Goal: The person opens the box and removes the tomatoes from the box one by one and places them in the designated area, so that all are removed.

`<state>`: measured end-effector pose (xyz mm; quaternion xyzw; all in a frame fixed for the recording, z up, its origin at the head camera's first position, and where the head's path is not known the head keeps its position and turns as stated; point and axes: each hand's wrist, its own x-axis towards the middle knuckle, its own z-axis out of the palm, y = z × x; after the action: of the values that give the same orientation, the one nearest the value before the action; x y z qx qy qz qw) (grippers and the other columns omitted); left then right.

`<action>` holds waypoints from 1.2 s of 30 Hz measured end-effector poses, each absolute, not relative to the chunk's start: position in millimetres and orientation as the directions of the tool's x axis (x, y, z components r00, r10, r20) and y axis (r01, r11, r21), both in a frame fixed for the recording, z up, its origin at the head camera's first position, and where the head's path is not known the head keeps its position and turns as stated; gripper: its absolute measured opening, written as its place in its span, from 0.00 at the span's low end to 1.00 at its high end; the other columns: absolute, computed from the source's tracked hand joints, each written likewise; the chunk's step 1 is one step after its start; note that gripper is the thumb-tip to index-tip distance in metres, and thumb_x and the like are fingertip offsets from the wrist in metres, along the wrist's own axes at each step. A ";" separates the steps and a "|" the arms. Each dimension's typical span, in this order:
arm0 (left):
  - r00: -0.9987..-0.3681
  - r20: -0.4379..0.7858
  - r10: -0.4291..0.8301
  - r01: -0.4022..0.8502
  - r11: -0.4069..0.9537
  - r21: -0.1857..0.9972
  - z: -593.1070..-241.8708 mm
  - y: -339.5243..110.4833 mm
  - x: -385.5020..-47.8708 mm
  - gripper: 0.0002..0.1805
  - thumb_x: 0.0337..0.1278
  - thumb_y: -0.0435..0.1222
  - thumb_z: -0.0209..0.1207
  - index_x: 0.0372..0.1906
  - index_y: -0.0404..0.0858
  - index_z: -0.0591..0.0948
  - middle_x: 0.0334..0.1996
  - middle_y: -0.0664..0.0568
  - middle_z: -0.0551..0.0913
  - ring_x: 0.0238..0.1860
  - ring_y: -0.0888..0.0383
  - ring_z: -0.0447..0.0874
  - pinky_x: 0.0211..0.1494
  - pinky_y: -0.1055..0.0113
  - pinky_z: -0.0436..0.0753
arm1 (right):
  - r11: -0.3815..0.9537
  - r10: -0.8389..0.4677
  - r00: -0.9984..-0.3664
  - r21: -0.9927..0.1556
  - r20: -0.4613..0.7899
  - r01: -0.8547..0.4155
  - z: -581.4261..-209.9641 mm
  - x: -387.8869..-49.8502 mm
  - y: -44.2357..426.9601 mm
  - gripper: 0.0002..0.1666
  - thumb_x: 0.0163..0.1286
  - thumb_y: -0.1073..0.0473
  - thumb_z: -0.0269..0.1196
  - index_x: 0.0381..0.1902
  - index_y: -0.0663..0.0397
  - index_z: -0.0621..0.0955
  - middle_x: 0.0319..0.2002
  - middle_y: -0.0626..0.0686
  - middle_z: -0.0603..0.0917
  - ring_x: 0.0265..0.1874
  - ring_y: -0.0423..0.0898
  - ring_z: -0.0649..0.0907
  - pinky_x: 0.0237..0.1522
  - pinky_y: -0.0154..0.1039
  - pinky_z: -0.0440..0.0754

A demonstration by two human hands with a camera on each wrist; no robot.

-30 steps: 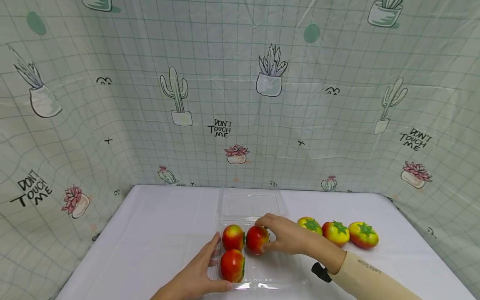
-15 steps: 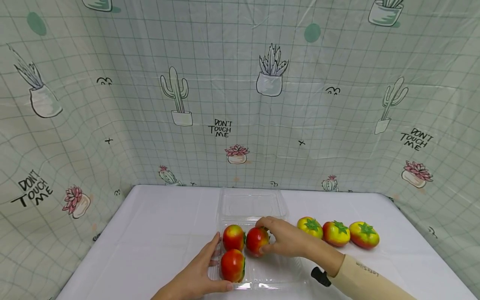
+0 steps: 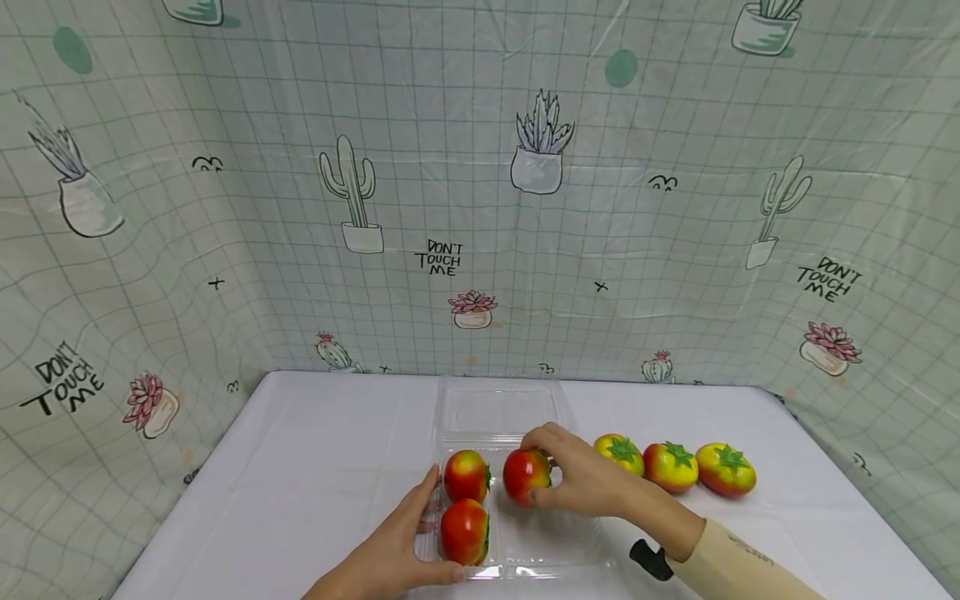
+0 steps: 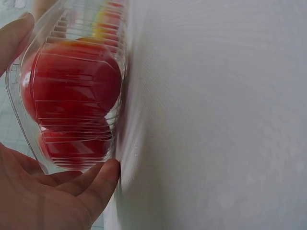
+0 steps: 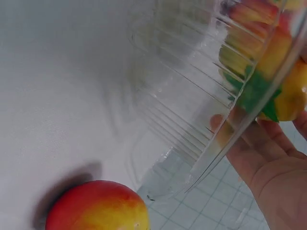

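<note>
A clear plastic clamshell container [image 3: 525, 572] lies with its lid [image 3: 502, 408] folded back. My left hand [image 3: 390, 550] grips its front left corner, thumb at the front rim and fingers along the left side. Inside on the left, two red-yellow fruits stand one behind the other: the rear fruit [image 3: 466, 476] and the front fruit [image 3: 464, 533]. My right hand [image 3: 581, 471] holds a third red-yellow fruit [image 3: 522, 477] between thumb and fingers, over the container's rear part. A green leafy top shows on that held fruit [image 5: 283, 91] in the right wrist view.
Right of the container, three more fruits with green leafy tops sit in a row: the left one [image 3: 619, 452], the middle one [image 3: 671, 467] and the right one [image 3: 726, 471]. They rest on a white-covered table [image 3: 322, 450], with a patterned cloth [image 3: 480, 208] hanging behind.
My right hand has shifted slightly to the right with its fruit, widening the gap from the rear left fruit. The left hand keeps its place at the container.
</note>
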<state>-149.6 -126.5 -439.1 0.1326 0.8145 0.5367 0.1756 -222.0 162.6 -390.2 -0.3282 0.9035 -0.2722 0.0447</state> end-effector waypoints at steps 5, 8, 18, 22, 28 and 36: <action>-0.903 -0.143 0.405 0.024 0.380 0.925 -439.4 -126.7 -149.8 0.64 0.40 0.52 0.73 0.77 0.46 0.41 0.74 0.39 0.47 0.60 0.41 0.70 0.54 0.49 0.79 | 0.619 -0.581 -0.806 -0.582 0.113 -0.528 -390.7 -219.1 166.3 0.29 0.54 0.55 0.69 0.53 0.35 0.72 0.49 0.38 0.71 0.47 0.40 0.75 0.47 0.39 0.82; -0.903 -0.140 0.407 0.026 0.376 0.926 -439.2 -126.9 -149.8 0.64 0.40 0.51 0.73 0.77 0.46 0.41 0.74 0.39 0.47 0.60 0.41 0.70 0.54 0.49 0.79 | 0.597 -0.564 -0.812 -0.605 0.150 -0.527 -391.6 -218.1 167.8 0.29 0.53 0.57 0.69 0.52 0.33 0.72 0.48 0.38 0.71 0.46 0.40 0.75 0.48 0.40 0.82; -0.902 -0.125 0.413 0.040 0.369 0.929 -440.2 -126.8 -149.4 0.64 0.41 0.51 0.72 0.77 0.46 0.41 0.74 0.39 0.47 0.60 0.41 0.70 0.53 0.50 0.80 | 0.524 -0.521 -0.814 -0.656 0.258 -0.544 -391.6 -218.1 175.0 0.30 0.53 0.61 0.67 0.52 0.32 0.73 0.51 0.36 0.73 0.47 0.39 0.77 0.53 0.41 0.79; -0.902 -0.125 0.413 0.039 0.367 0.929 -440.9 -126.7 -149.7 0.64 0.41 0.51 0.72 0.77 0.46 0.42 0.74 0.38 0.48 0.59 0.41 0.70 0.52 0.50 0.81 | 0.532 -0.492 -0.828 -0.659 0.270 -0.531 -385.5 -214.8 180.4 0.31 0.53 0.61 0.68 0.53 0.33 0.72 0.51 0.37 0.74 0.48 0.40 0.76 0.53 0.42 0.80; -0.899 -0.093 0.427 0.080 0.371 0.925 -441.4 -127.6 -149.8 0.63 0.42 0.51 0.72 0.77 0.45 0.41 0.74 0.38 0.48 0.59 0.42 0.71 0.53 0.52 0.81 | 0.511 -0.468 -0.818 -0.654 0.333 -0.558 -377.9 -212.9 189.7 0.32 0.53 0.65 0.69 0.54 0.36 0.73 0.52 0.40 0.73 0.48 0.44 0.76 0.47 0.34 0.82; -0.899 -0.081 0.431 0.094 0.370 0.924 -441.1 -126.8 -148.9 0.63 0.42 0.50 0.72 0.77 0.46 0.41 0.73 0.37 0.48 0.59 0.42 0.71 0.52 0.52 0.81 | 0.564 -0.424 -0.827 -0.606 0.369 -0.561 -378.9 -209.5 203.2 0.33 0.54 0.63 0.69 0.57 0.37 0.74 0.55 0.41 0.72 0.49 0.43 0.76 0.47 0.34 0.81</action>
<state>-148.9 -126.8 -441.1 0.1614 0.8126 0.5377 0.1565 -209.5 203.2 -378.9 -0.2799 0.8797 -0.3735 -0.0912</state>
